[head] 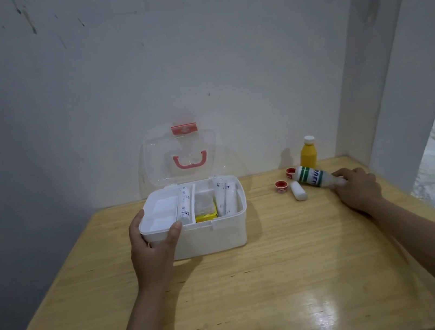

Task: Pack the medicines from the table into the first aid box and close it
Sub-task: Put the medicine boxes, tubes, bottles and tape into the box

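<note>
Two hands at work: left hand grips front-left corner of open first aid box on wooden table, thumb over rim. Right hand grasps neck end of white bottle w/ green label, lying on its side near 2 red tape rolls, small white container & upright yellow bottle

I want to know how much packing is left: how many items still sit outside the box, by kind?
Bottles: 2, a yellow bottle standing and a white bottle lying in the right hand grip
Red tape rolls: 2
Small white container: 1
Total: 5
</note>
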`<state>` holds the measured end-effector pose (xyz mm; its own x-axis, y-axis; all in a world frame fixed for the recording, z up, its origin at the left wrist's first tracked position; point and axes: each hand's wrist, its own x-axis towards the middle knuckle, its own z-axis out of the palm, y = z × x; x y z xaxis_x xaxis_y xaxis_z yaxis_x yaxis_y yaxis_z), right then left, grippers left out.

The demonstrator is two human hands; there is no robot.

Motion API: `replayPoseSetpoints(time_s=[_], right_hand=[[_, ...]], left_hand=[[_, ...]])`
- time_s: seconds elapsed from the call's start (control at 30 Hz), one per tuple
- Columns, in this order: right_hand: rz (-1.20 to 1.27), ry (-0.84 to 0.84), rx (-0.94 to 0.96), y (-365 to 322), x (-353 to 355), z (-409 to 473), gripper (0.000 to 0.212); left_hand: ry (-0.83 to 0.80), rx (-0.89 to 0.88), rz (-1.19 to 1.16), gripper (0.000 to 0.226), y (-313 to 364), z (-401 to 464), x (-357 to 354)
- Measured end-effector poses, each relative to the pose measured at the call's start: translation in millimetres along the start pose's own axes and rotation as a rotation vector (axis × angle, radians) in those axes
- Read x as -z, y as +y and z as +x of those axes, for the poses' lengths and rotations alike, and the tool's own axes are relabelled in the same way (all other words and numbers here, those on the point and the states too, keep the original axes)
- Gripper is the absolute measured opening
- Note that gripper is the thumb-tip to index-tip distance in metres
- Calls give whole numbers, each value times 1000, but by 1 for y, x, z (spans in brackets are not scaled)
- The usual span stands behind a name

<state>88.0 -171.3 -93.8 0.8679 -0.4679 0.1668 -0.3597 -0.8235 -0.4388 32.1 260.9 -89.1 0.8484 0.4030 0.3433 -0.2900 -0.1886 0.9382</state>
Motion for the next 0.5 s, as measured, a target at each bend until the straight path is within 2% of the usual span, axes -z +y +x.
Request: replayPoseSetpoints(time_s=[0.17,0.27,0.37,0.5], right_hand=[[353,103,107,2,3,-16,27],[523,203,71,0,10,-31,23],[610,250,65,-3,23,-44,22],[730,244,152,-18,45,-63,18]], left_hand=[[-3,-7,12,71,1,0,0],[-12,-9,11,77,0,1,2],[-15,-15,10,75,-1,0,3],[-20,4,-5,72,0,0,3]])
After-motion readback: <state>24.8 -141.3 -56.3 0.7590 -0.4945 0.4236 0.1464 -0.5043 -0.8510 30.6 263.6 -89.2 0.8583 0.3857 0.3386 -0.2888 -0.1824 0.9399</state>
